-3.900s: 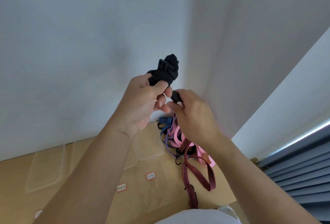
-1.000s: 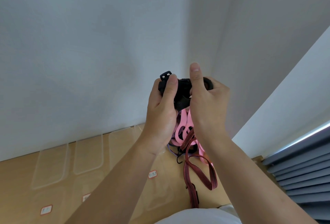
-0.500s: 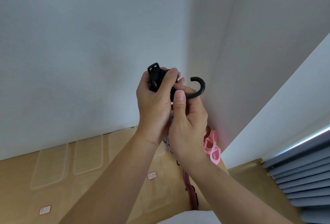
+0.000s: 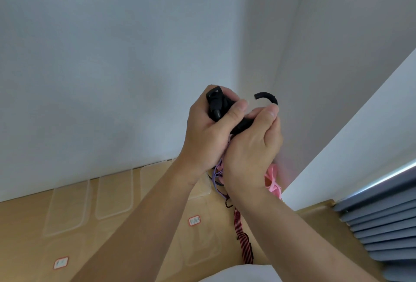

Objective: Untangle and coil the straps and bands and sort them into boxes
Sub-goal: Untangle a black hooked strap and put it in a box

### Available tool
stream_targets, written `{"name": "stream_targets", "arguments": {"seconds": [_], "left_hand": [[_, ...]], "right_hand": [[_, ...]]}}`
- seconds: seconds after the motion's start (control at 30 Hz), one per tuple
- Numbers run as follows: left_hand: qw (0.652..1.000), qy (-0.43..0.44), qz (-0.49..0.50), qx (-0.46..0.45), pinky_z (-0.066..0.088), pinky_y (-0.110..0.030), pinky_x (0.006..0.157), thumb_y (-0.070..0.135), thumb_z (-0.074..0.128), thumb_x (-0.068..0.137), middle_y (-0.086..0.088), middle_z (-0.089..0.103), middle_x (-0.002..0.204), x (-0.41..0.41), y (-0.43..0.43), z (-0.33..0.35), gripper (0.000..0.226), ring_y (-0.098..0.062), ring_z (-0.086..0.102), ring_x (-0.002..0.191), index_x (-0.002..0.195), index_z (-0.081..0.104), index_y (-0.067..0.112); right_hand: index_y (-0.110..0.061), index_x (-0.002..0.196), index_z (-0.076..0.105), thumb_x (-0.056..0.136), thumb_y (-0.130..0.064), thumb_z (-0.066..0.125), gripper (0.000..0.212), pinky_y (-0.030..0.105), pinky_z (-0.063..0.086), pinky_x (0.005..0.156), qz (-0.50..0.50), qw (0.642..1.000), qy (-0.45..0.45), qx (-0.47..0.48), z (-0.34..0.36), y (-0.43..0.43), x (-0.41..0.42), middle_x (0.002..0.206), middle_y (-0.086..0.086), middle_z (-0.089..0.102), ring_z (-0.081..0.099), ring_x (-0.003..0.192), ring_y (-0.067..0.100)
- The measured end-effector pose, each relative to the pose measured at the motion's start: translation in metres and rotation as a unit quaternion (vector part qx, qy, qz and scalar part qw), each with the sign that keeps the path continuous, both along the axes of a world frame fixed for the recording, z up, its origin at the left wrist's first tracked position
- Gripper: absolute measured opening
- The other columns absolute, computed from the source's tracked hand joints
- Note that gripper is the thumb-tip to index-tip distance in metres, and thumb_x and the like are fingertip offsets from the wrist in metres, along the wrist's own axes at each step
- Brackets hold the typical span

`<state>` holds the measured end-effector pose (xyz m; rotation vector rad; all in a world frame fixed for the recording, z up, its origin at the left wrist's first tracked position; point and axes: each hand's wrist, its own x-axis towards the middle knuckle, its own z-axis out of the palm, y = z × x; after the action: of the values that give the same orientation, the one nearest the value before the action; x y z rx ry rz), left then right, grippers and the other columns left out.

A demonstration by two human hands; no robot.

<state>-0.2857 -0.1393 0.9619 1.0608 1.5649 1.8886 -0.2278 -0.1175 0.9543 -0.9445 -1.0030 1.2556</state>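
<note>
I hold a bundled black strap (image 4: 217,104) up in front of the wall corner. My left hand (image 4: 209,131) grips the bundle, with its black buckle showing above the fingers. My right hand (image 4: 254,144) grips the strap's other end, and its black hook (image 4: 267,97) curls out above my thumb. Below my hands, a tangle lies on the wooden table (image 4: 22,225): pink bands (image 4: 272,180), a purple cord (image 4: 217,182) and a red-and-black striped strap (image 4: 244,243). Much of that tangle is hidden behind my right wrist.
Several clear plastic boxes (image 4: 67,209) lie on the table by the wall, with small red-framed labels (image 4: 194,221) in front of them. A white wall panel and grey blinds (image 4: 382,225) close off the right side.
Over the last second my hands have stayed raised and turned the black bundle. The hook now sticks out above my right thumb, and the camera has tilted slightly.
</note>
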Motion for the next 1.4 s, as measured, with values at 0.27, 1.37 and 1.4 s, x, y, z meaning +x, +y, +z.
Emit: {"name": "stream_targets", "arguments": {"seconds": [0.27,1.37,1.4], "left_hand": [[0.992,0.074,-0.088,-0.047,0.05,-0.028,0.075,0.024,0.058,0.094,0.0,0.061,0.08,-0.008,-0.009,-0.006,0.015,-0.014,0.059,0.078,0.089,0.061,0.01],[0.95,0.205,-0.142,-0.186,0.052,-0.048,0.071,0.06,0.066,0.075,-0.01,0.057,0.091,-0.033,-0.029,0.017,0.058,-0.027,0.054,0.076,0.107,0.041,0.018],[0.95,0.217,-0.134,-0.178,0.053,-0.047,0.071,0.054,0.068,0.075,-0.013,0.057,0.098,-0.033,-0.028,0.017,0.059,-0.029,0.056,0.078,0.11,0.039,0.018]], "right_hand": [[0.001,0.064,0.041,0.111,-0.022,0.027,0.054,0.018,0.03,0.046,0.026,0.992,-0.097,0.08,0.003,0.024,0.018,0.052,-0.002,0.041,0.036,0.046,0.007],[-0.019,0.118,0.067,0.109,-0.017,0.04,0.028,0.025,0.046,0.06,0.232,0.961,-0.111,0.097,-0.003,0.035,0.025,0.056,-0.008,0.054,0.052,0.057,0.009],[-0.018,0.117,0.068,0.108,-0.016,0.041,0.028,0.024,0.046,0.061,0.234,0.961,-0.111,0.099,-0.002,0.036,0.025,0.056,-0.007,0.056,0.053,0.057,0.008]]}}
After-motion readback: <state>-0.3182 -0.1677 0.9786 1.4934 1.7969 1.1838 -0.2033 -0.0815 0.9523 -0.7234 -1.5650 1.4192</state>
